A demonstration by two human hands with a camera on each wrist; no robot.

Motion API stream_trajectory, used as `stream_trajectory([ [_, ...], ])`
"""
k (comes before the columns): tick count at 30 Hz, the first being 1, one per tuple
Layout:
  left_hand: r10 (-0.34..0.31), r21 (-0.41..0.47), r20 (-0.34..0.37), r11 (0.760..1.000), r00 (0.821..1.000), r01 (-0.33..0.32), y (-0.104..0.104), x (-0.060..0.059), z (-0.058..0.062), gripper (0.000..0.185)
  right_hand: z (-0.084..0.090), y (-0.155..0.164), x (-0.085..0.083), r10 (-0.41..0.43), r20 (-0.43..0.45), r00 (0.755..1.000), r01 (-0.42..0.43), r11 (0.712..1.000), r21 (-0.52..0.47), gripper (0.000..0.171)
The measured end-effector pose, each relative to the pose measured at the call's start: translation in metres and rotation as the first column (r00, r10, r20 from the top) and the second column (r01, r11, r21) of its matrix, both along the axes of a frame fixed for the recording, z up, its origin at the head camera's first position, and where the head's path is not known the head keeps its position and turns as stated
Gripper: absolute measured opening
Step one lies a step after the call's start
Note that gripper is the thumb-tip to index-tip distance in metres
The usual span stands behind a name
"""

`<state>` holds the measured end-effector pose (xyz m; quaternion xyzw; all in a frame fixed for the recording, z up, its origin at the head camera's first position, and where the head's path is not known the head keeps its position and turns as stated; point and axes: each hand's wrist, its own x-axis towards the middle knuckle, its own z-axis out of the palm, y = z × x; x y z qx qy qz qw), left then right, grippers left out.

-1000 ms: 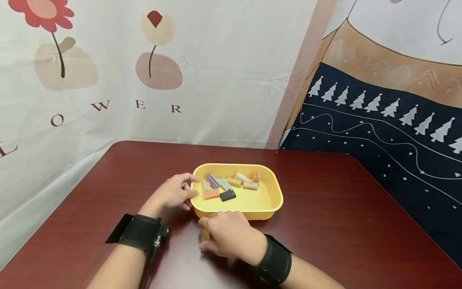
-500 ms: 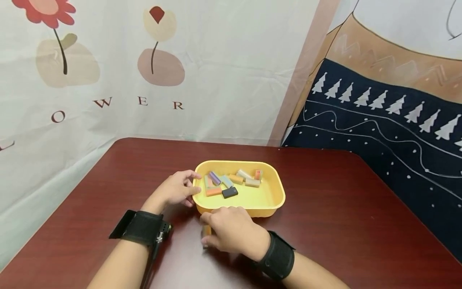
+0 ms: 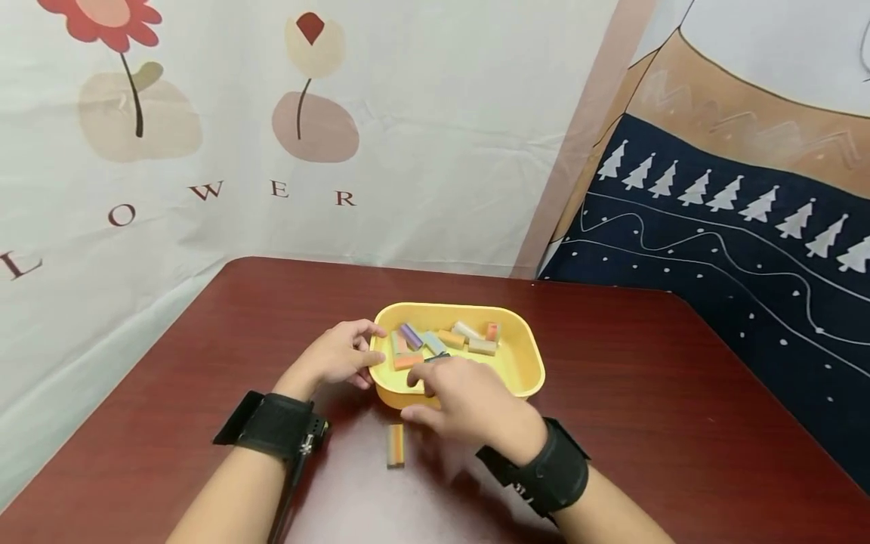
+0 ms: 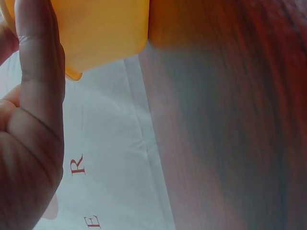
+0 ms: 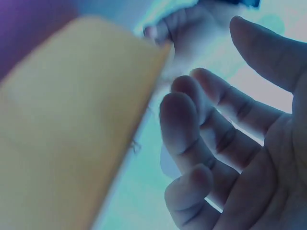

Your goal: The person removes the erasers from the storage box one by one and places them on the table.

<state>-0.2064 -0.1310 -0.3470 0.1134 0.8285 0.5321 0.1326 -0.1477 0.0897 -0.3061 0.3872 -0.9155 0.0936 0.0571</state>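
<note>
L hand [image 3: 338, 353] gripped yellow tub [image 3: 532, 364] by rim, R hand [image 3: 474, 397] was released, striped block [image 3: 396, 446] lay on table [image 3: 618, 385], nr R hand on person's side, other blocks [image 3: 451, 338] sat in tub, beyond R hand.

Kinda looks like a corner of some indoor room, but home, office or studio can't really be told. A dark red table [image 3: 680, 423] with rounded corners is backed by a white cloth [image 3: 448, 166], creased in places and printed with flowers and the letters L-O-W-E-R. On the right, a navy cloth [image 3: 734, 249], tan and white up top, is patterned with little trees and wavy lines. Any wall behind is hidden by the two.
</note>
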Motion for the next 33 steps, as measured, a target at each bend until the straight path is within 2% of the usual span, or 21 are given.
stream_trajectory([
  [5, 0.0, -0.01, -0.001, 1.0, 1.0, 0.0, 0.001, -0.001, 0.002, 0.04, 0.019, 0.014, -0.02, -0.006, 0.003, 1.0, 0.006, 0.999, -0.038, 0.028],
  [9, -0.008, -0.018, -0.008, 1.0, 1.0, 0.008, 0.001, -0.002, 0.003, 0.041, 0.031, 0.019, -0.04, -0.008, 0.056, 0.998, 0.007, 1.0, 0.025, 0.028],
  [12, -0.006, -0.01, -0.012, 1.0, 1.0, 0.006, 0.001, -0.002, 0.003, 0.041, 0.034, 0.019, -0.056, -0.034, 0.106, 0.994, 0.021, 0.992, 0.125, 0.029],
  [16, 0.004, 0.003, -0.003, 1.0, 1.0, -0.004, 0.0, -0.001, 0.003, 0.04, 0.031, 0.017, -0.077, -0.071, 0.173, 0.982, 0.024, 0.966, 0.257, 0.03],
  [22, 0.035, 0.01, 0.028, 0.999, 0.999, -0.036, 0.0, 0.0, 0.0, 0.04, 0.021, 0.014, -0.103, -0.06, 0.262, 0.963, -0.052, 0.916, 0.399, 0.029],
  [29, 0.034, 0.015, 0.026, 0.999, 0.999, -0.035, 0.0, 0.0, 0.0, 0.04, 0.014, 0.009, -0.115, -0.026, 0.283, 0.959, -0.124, 0.858, 0.499, 0.027],
  [33, 0.031, 0.01, 0.022, 0.999, 0.999, -0.031, 0.0, 0.0, 0.001, 0.039, 0.01, 0.005, -0.119, -0.01, 0.285, 0.959, -0.144, 0.846, 0.514, 0.028],
])
